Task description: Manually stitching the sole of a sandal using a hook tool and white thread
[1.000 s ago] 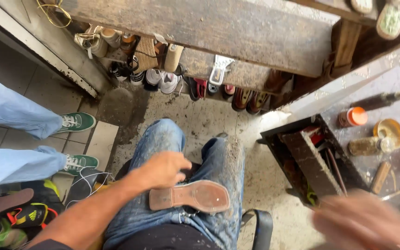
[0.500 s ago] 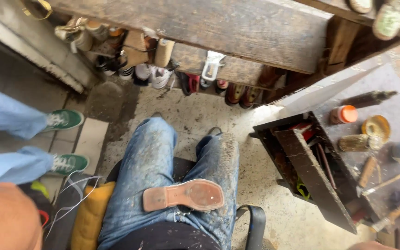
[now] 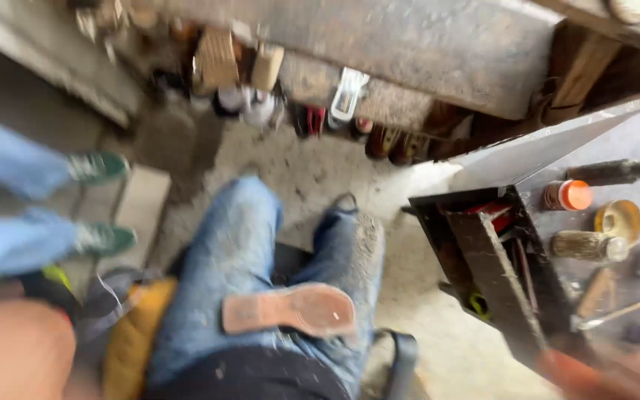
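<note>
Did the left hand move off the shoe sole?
Yes. The left hand has left the shoe sole, which lies bare on the lap, and drawn back toward the lower left.

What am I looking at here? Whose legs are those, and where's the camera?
The camera sits on a person's head and looks down. The blue jeans are that person's own legs. A shoe sole lies on the lap; no hand holds it. The blurry arm at the bottom left is theirs; the hand is out of sight. A reddish blur at the bottom right may be the other hand. Beside them stands a dark toolbox. The green sneakers belong to somebody else.
</note>
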